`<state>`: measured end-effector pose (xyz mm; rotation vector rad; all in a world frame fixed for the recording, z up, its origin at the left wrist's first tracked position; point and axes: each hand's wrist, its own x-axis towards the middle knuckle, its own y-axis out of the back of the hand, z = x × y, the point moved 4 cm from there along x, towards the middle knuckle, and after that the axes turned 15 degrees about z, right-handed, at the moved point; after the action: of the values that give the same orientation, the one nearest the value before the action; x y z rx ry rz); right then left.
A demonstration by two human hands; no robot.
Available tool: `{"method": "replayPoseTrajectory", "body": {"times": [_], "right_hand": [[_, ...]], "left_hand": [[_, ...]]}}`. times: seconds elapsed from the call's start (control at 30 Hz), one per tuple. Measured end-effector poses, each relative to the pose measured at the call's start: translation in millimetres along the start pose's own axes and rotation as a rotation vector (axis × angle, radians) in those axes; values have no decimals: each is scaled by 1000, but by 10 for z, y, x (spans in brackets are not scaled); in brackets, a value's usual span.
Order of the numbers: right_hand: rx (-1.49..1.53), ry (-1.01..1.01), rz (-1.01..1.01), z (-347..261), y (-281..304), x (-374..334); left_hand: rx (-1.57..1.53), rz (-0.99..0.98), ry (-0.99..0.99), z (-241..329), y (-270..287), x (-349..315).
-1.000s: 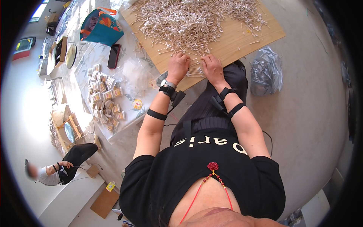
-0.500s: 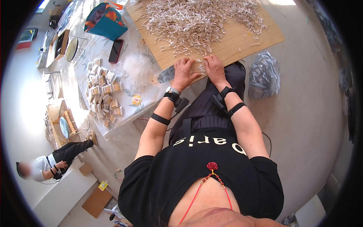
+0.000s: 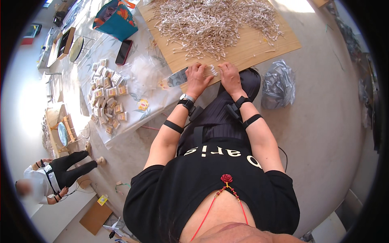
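Note:
Near the front edge of the wooden board (image 3: 259, 50), my left hand (image 3: 197, 79) is closed around a row of cotton swabs (image 3: 210, 71). The swabs lie side by side, their white tips sticking out toward my right hand. Just right of them, my right hand (image 3: 230, 77) has its fingertips bent together at the board's edge, a small gap from the swabs. Whether those fingers pinch anything is hidden. Beyond both hands spreads a big loose pile of cotton swabs (image 3: 210, 26).
Left of the board, a covered table (image 3: 139, 117) bears several small filled packs (image 3: 107, 91), clear plastic bags (image 3: 146, 73), a phone (image 3: 124, 52) and a teal bag (image 3: 117, 26). A grey plastic sack (image 3: 278, 85) stands on the floor at right. Another person (image 3: 52, 176) stands at far left.
My right hand has come away from the swabs' ends, leaving a gap; the swabs stay with my left hand. The person at far left has changed stance.

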<state>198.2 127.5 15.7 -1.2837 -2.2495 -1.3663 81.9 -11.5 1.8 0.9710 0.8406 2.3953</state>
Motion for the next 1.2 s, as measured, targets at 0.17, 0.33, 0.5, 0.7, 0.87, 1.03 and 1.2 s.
{"method": "replayPoseTrajectory", "body": {"times": [0.17,0.33,0.5,0.7,0.87,1.03,1.2], "right_hand": [[-230,113,-229,-31,42,-119],[-431,170,-362,-39,41,-261],[-522,155,-491,-5,-44,-266],[-559,172,-501,33,-185,-237],[-540,190,-502,33,-228,-223],[-528,203,-520,18,-271,-225],[-518,220,-518,-34,-303,-217]], "left_hand": [[116,25,9,100,173,-202],[278,-28,21,30,206,-396],[372,-100,21,-18,86,-420],[432,-123,13,-44,1,-409],[427,-138,31,-60,-41,-423],[426,-138,35,-76,-56,-428],[424,-132,39,-80,-61,-434]]}}
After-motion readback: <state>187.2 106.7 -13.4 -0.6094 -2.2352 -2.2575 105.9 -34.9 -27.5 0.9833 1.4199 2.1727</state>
